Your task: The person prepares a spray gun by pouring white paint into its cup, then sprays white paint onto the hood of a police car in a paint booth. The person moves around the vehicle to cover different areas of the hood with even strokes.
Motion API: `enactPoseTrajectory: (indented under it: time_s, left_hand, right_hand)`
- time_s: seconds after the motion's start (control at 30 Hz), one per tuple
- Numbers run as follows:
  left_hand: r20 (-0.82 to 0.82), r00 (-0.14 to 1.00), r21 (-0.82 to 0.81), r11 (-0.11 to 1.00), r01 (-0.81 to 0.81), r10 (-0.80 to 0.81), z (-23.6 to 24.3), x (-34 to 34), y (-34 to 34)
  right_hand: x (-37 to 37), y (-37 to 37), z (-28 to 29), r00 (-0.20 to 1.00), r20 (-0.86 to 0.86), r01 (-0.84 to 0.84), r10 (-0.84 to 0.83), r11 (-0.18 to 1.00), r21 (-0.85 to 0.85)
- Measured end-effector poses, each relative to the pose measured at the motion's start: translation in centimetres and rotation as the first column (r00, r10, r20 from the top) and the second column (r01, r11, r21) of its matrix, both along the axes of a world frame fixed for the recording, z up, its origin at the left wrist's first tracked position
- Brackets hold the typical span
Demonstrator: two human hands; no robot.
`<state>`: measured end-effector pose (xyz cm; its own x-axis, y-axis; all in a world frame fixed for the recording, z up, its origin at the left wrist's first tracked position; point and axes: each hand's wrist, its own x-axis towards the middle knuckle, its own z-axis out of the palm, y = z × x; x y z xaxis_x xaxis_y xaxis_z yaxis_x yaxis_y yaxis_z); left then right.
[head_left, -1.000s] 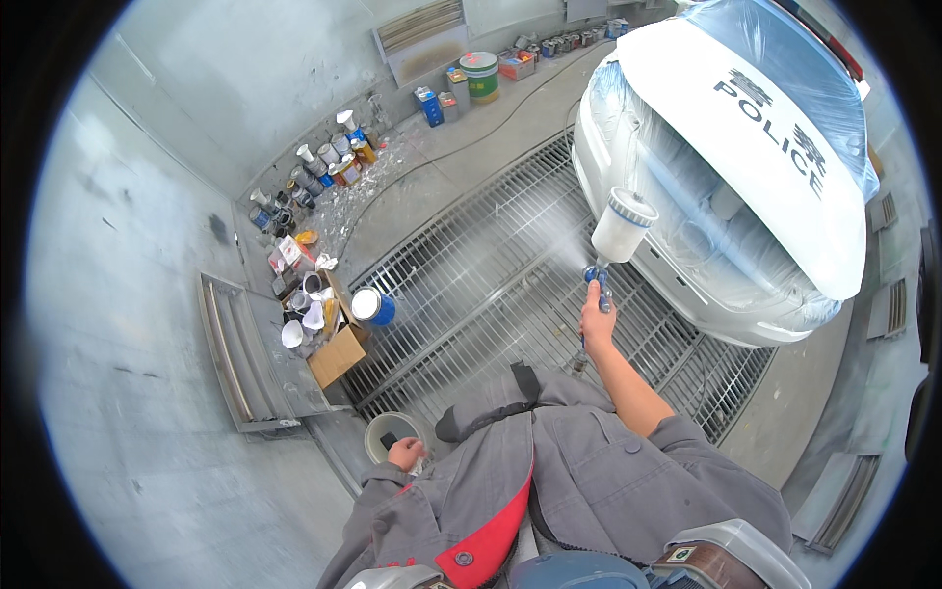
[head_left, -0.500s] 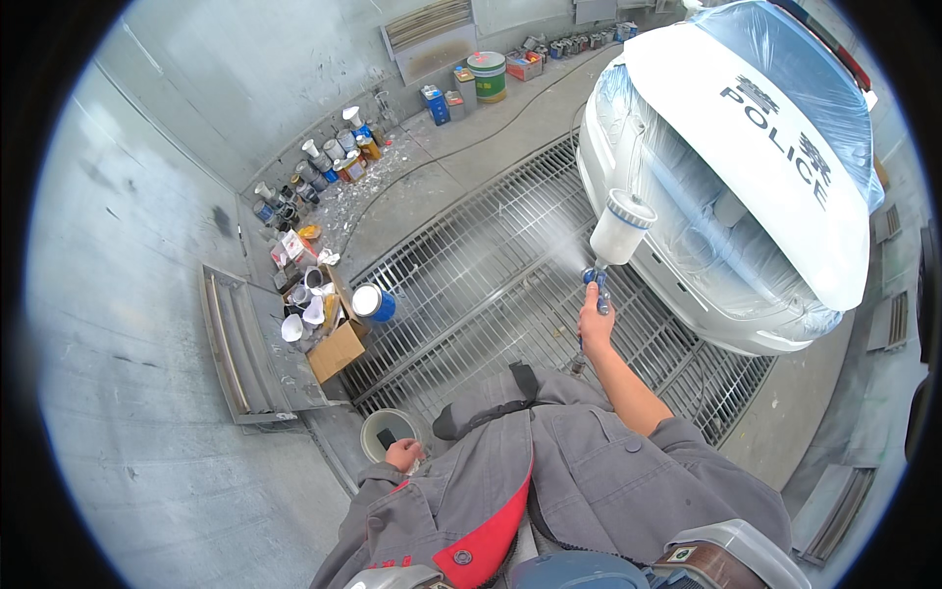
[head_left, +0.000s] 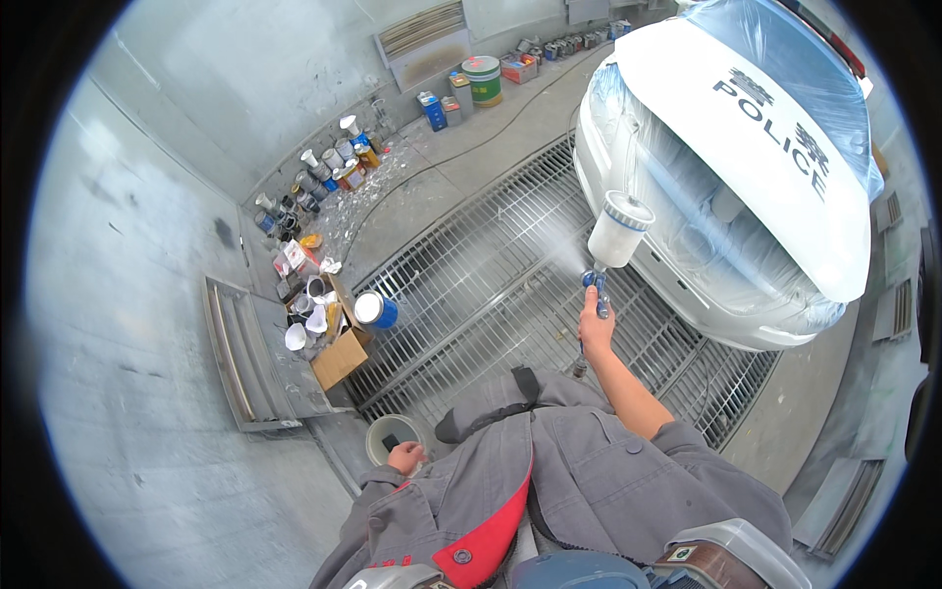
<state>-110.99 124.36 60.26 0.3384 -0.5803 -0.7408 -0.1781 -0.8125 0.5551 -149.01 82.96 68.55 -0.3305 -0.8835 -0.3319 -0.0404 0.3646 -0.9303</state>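
My right hand (head_left: 596, 322) is wrapped round the handle of a blue spray gun (head_left: 595, 281), held out ahead over the floor grating. A white paint cup (head_left: 620, 232) stands on top of the gun, tilted slightly right. Pale mist (head_left: 567, 253) leaves the nozzle toward the upper left. To the right is a white car (head_left: 662, 294) covered in clear and blue film, with a white panel (head_left: 756, 137) with dark lettering over it. My left hand (head_left: 405, 457) hangs low by my side, fingers curled, in front of a pale bucket (head_left: 377, 438). What it holds, if anything, is hidden.
Metal grating (head_left: 481, 285) covers the floor ahead. Left of it are a blue can (head_left: 385, 312) with a white lid and a cardboard box (head_left: 340, 357) of used cups. Several paint cans (head_left: 334, 160) line the far wall. A thin hose (head_left: 461, 149) crosses the floor.
The view has shifted slightly, so the car and cans sit a few pixels over. My right hand keeps the spray gun in nearly the same place, mist still leaving it.
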Motion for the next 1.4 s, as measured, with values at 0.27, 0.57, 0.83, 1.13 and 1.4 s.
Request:
enactPoseTrajectory:
  time_s: [0.27,0.57,0.83,1.13,1.4]
  left_hand:
    - [0.027,0.998,-0.004,0.998,0.056,-0.056,-0.3,-0.3,-0.3]
    - [0.022,0.998,0.01,0.999,0.051,-0.052,-0.8,-0.5,-0.1]
    - [0.107,0.985,0.007,0.991,0.134,-0.134,-3.1,0.8,-1.3]
    - [0.064,0.984,0.027,0.986,0.167,-0.168,-2.9,-0.8,-2.7]
    - [0.053,0.992,0.001,0.994,0.113,-0.113,-3.6,0.4,-1.2]
  right_hand:
    - [-0.2,0.0,-0.6,1.0,0.027,0.0,0.003,0.993,-0.118]
    - [-0.4,-0.3,-1.4,0.998,-0.06,-0.016,0.01,0.993,-0.114]
    - [-0.7,-0.3,-0.5,0.998,-0.058,-0.008,0.003,0.995,-0.098]
    - [-0.9,0.6,2.9,1.0,0.014,-0.028,0.028,0.999,0.042]
    - [0.5,0.3,0.3,1.0,0.008,-0.024,0.024,0.999,-0.034]
